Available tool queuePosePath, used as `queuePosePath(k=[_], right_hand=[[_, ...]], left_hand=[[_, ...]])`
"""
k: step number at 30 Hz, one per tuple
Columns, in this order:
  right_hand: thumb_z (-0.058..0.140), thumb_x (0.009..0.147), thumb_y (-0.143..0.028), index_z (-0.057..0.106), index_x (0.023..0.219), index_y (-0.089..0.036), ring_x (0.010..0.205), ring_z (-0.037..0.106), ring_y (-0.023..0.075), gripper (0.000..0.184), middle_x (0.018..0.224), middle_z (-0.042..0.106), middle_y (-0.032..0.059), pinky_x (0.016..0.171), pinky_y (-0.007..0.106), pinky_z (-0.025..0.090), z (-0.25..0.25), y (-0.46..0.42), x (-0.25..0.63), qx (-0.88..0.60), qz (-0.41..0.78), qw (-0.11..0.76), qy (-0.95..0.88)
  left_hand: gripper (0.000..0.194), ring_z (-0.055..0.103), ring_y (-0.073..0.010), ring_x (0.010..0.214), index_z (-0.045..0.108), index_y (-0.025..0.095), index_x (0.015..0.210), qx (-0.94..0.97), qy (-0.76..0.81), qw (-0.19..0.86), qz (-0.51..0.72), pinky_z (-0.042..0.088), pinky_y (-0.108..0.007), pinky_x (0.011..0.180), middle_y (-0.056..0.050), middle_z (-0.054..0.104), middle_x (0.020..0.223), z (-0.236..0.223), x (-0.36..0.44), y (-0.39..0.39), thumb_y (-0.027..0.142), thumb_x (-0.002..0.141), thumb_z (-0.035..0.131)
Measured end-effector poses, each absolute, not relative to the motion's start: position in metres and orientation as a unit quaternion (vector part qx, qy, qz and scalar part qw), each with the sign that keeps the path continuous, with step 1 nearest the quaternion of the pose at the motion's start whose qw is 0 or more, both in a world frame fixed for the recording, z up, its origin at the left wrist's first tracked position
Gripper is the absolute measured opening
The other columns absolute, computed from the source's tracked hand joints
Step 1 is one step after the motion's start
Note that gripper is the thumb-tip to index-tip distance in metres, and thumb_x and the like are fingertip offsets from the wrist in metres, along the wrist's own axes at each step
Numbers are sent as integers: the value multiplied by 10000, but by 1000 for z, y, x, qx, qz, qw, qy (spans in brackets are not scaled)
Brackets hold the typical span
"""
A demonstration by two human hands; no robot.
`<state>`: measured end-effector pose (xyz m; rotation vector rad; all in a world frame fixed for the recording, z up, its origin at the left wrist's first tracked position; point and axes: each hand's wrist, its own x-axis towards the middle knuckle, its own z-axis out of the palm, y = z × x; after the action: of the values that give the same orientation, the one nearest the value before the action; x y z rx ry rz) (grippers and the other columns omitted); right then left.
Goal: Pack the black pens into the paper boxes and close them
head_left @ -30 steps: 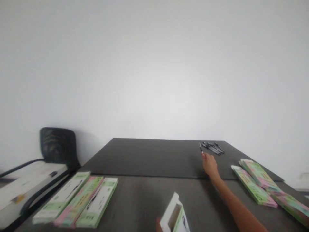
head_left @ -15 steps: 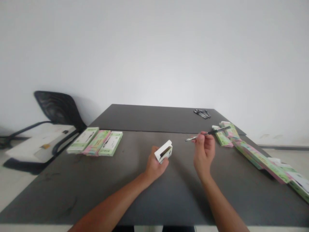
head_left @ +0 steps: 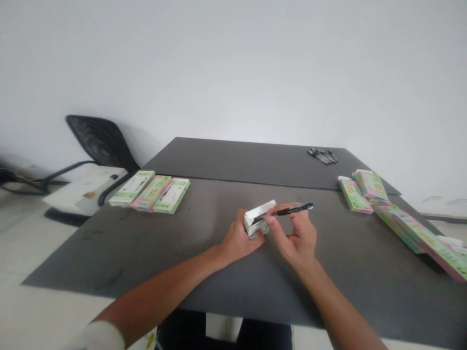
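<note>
My left hand (head_left: 240, 241) is closed around a small white and green pen box (head_left: 254, 224), whose open end with a raised white flap faces up and toward my right hand. Between the thumb and fingers of my right hand (head_left: 297, 238) is a black pen (head_left: 293, 209). The pen's tip end lies at the box opening and is partly hidden by the fingers and flap; its dark end points right. I cannot tell how deep the tip sits in the box.
Green and pink boxes (head_left: 151, 193) lie in a row at the left. More boxes (head_left: 355, 195) are stacked and strewn along the right edge. Several black pens (head_left: 323, 155) rest on the far part of the dark table (head_left: 233, 160). A black chair (head_left: 100, 141) holding a white box (head_left: 87, 187) stands at left.
My right hand has moved left with the pen, bringing its tip to the opening of the box. My left hand still holds the box. The camera view has shifted slightly.
</note>
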<state>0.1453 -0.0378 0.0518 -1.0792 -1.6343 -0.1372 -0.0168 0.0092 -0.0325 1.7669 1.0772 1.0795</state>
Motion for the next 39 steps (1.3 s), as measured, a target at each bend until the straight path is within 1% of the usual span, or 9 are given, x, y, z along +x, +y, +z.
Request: queuePosePath(k=[4, 12, 17, 20, 26, 29, 34, 37, 39], right_hand=[[750, 986, -290, 740, 1013, -265, 959, 698, 222, 38, 983, 800, 18, 896, 404, 477, 56, -38, 144, -469, -65, 542, -694], [823, 942, -290, 752, 966, -264, 932, 658, 208, 80, 948, 777, 17, 864, 401, 441, 56, -36, 144, -468, -101, 549, -685], [822, 945, -318, 794, 983, -275, 943, 657, 214, 64, 958, 774, 21, 871, 410, 434, 55, -35, 144, -494, -104, 540, -673], [798, 963, -297, 788, 1075, -277, 974, 681, 210, 114, 1019, 796, 22, 891, 401, 467, 53, -35, 145, -490, -85, 540, -679], [769, 976, -318, 616, 1467, -325, 917, 734, 195, 515, 1014, 809, -12, 971, 426, 501, 49, -37, 146, -497, -30, 547, -673], [752, 973, -323, 565, 1528, -326, 907, 750, 211, 586, 971, 799, -16, 962, 447, 502, 50, -39, 148, -498, -41, 544, -674], [686, 991, -296, 597, 1502, -297, 862, 746, 212, 519, 944, 803, -8, 890, 436, 496, 56, -42, 154, -493, -48, 525, -693], [672, 989, -272, 735, 1254, -278, 884, 765, 214, 273, 949, 826, -6, 907, 440, 467, 58, -44, 157, -483, -48, 517, -705], [672, 996, -277, 746, 1110, -267, 909, 777, 219, 137, 974, 837, -4, 937, 448, 458, 57, -46, 159, -494, -34, 513, -701]], left_hand=[[506, 790, -278, 838, 526, 239, 1196, 696, 459, 387, 393, 582, -347, 698, -60, 793, 959, -27, -19, 6, 320, 789, 815], [543, 818, -295, 879, 490, 254, 1248, 715, 468, 390, 344, 576, -334, 682, -63, 804, 995, -19, -19, -4, 385, 827, 808], [519, 810, -267, 854, 472, 251, 1230, 710, 448, 415, 350, 581, -316, 674, -50, 797, 977, -21, -19, -10, 389, 846, 793], [498, 800, -255, 818, 473, 252, 1199, 712, 443, 420, 346, 566, -304, 647, -42, 790, 955, -20, -19, -12, 377, 840, 795], [511, 805, -262, 832, 460, 254, 1221, 718, 427, 424, 349, 563, -306, 648, -57, 794, 1006, -19, -17, -16, 349, 844, 791], [502, 804, -278, 852, 462, 253, 1206, 720, 427, 426, 343, 570, -321, 660, -59, 789, 1004, -20, -16, -17, 363, 845, 793], [524, 796, -266, 899, 447, 256, 1251, 721, 409, 438, 347, 592, -341, 738, -55, 777, 1050, -18, -17, -17, 347, 856, 780], [526, 788, -259, 862, 450, 258, 1272, 724, 413, 440, 333, 572, -328, 704, -45, 772, 1025, -14, -18, -18, 363, 865, 766], [522, 782, -255, 840, 454, 256, 1273, 725, 419, 438, 326, 556, -319, 679, -41, 770, 1008, -12, -19, -18, 372, 866, 759]])
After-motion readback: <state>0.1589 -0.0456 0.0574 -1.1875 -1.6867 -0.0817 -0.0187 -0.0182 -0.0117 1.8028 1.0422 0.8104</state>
